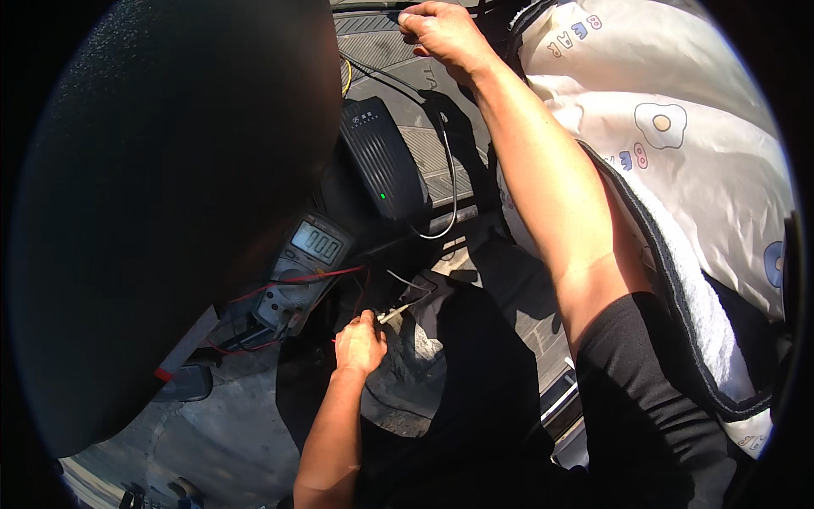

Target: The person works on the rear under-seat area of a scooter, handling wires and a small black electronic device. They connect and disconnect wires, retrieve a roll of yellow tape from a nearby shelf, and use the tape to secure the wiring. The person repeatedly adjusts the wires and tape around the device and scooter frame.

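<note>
- The left hand has its grip closed on a thin pale stick. The stick pokes out of the fingertips, up and to the right.
- The meter is near the left hand, up and to the left, and does not touch it. It is tipped, with its screen on.
- A red wire runs across the meter.
- The right hand is far from the stick, over the top edge of the ribbed mat. Its fingers are curled; I cannot tell if its grip has something.
- The black box, with a green light, is by the mat's left edge.
- A pale cord bends around the box's right side.
</note>
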Motion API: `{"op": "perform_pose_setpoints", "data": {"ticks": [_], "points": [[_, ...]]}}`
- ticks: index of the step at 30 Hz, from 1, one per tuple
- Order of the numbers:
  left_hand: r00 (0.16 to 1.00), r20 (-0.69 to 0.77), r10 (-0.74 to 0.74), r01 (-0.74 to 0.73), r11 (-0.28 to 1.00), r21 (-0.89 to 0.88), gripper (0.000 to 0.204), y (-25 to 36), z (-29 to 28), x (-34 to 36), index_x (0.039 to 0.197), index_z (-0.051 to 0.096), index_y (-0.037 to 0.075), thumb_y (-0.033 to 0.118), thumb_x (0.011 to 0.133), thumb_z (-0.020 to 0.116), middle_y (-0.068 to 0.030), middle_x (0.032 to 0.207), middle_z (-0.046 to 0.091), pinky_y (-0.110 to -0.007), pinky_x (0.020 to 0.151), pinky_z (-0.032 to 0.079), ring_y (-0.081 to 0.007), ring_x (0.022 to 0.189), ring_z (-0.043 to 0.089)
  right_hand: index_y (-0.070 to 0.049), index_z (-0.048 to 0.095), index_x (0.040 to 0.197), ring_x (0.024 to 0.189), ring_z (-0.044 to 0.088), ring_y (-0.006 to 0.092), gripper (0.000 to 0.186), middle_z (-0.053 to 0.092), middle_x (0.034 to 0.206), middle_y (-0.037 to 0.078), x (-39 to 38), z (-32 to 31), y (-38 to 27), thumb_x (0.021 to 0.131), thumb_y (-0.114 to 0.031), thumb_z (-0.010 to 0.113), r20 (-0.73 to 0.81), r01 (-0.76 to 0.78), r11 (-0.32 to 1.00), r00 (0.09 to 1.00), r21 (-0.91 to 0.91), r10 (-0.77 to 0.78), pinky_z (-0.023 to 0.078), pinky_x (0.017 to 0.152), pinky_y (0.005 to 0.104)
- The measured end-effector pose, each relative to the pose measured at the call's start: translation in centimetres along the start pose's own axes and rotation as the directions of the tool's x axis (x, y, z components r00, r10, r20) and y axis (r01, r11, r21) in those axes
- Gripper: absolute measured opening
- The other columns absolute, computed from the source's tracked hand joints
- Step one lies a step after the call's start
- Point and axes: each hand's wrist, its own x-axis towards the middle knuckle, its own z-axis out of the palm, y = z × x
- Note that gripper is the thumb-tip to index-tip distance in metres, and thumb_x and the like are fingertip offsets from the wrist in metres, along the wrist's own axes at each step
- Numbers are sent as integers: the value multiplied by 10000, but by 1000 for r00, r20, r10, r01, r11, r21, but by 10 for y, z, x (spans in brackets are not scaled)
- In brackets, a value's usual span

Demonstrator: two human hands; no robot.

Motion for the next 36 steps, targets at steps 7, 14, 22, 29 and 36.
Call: {"op": "perform_pose_setpoints", "data": {"ticks": [7, 14, 22, 29, 36], "points": [[998, -37, -56, 54, 998, -42, 267, 5, 28, 5, 1032, 578, 37, 172, 825, 677, -198, 1005, 699, -494, 849, 543, -418, 945, 680, -9, 679, 1124, 736, 641, 94, 246, 681, 854, 40, -16, 27, 19, 979, -204, 639, 399, 14, 999, 917, -52, 8, 490, 593, 221], [987, -136, -86, 46, 962, -270, 190, 31, 38, -23, 985, 588, 32, 155, 843, 617, -223, 927, 692, -478, 826, 548, -413, 885, 688, -7, 709, 1112, 905, 721, 269, 369, 737, 949, 182, -124, 58, -28, 848, -265, 711, 649, 374, 926, 718, -52, -253, 561, 863, 361], [966, -259, -2, -116, 890, -440, 193, 75, 0, -105, 931, 577, 17, 199, 875, 612, -198, 889, 682, -479, 787, 536, -403, 861, 671, -109, 413, 1511, 1310, 432, 371, 839, 374, 1468, 196, -225, 103, -56, 740, -93, 744, 819, 800, 326, 563, -504, -116, 413, 1066, 439], [959, -249, -137, -69, 738, -671, 196, 63, -36, -183, 943, 601, 28, 211, 877, 626, -197, 847, 672, -482, 768, 519, -407, 853, 658, -51, 435, 1427, 1255, 462, 397, 904, 422, 1381, 239, -231, 116, -53, 643, -174, 867, 747, 794, 162, 607, -586, -270, 432, 1052, 447], [717, -616, -327, -342, 605, -719, 123, 49, -39, -249, 898, 593, 4, 83, 847, 673, -137, 727, 600, -361, 578, 475, -264, 599, 603, -20, 405, 1441, 1232, 473, 391, 1031, 452, 1335, 223, -236, 110, -66, 575, -283, 897, 764, 766, 132, 641, -629, -77, 447, 1034, 430]]}}
